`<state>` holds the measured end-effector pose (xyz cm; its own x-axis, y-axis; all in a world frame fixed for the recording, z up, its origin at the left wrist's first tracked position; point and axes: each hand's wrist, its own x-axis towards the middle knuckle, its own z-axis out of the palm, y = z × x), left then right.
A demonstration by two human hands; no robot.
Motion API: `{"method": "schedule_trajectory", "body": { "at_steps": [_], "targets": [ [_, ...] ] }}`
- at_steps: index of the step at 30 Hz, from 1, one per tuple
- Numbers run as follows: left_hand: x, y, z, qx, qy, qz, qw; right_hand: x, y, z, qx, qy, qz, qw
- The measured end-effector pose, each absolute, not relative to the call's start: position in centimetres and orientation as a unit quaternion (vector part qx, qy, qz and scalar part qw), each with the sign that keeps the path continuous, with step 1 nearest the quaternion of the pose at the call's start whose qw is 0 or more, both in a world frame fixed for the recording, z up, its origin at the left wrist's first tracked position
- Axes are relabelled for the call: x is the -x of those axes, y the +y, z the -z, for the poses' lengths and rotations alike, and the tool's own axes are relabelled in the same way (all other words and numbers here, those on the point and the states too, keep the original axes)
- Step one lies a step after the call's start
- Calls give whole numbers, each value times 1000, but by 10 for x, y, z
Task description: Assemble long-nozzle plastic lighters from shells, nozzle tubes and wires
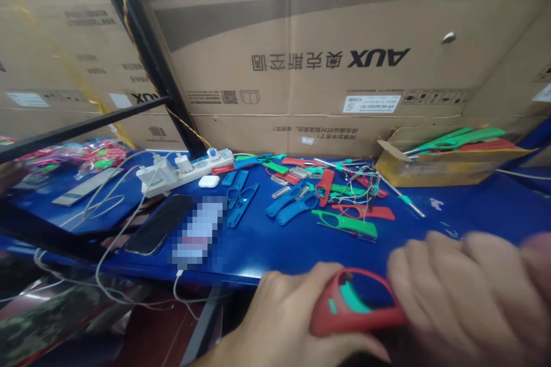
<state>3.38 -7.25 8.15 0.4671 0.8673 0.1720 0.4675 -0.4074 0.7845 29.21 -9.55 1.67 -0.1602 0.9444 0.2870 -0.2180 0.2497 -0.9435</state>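
Note:
A red lighter handle point(326, 320) with a green trigger is held in front of the table's near edge. My left hand point(282, 318) is closed around its left end, thumb over the top and a finger beneath. My right hand point(469, 298), blurred, is curled in a fist over its right end and hides that part. On the table beyond lie blue lighter shells point(297, 206), a green shell point(344, 221) and a red shell point(383, 212). Beside the green one is a small screwdriver point(364, 235). Thin metal rods with wires point(407, 200) lie behind.
Two phones point(161, 223) lie at the left, near a white power strip point(196, 171) with chargers and an earbud case point(209, 182). A carton point(447, 169) of green and red lighters stands at the back right. Large cardboard point(301, 23) forms the back wall; cables hang off the front.

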Motion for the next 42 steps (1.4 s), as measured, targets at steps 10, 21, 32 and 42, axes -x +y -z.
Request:
{"method": "schedule_trajectory", "body": {
  "at_steps": [10,21,32,42],
  "targets": [
    [-22,-35,-44,-785,449,-291,311,-239,-43,-73,454,-584,-416,529],
    [-32,-28,-29,-782,304,-277,467,-241,-34,-42,438,-463,-571,517],
    [-19,-23,-29,-935,201,-291,7,-227,-26,-46,390,-611,-576,378],
    [-17,-11,-17,-914,304,-235,132,-290,-22,-34,569,-611,-356,420]
  ]
}}
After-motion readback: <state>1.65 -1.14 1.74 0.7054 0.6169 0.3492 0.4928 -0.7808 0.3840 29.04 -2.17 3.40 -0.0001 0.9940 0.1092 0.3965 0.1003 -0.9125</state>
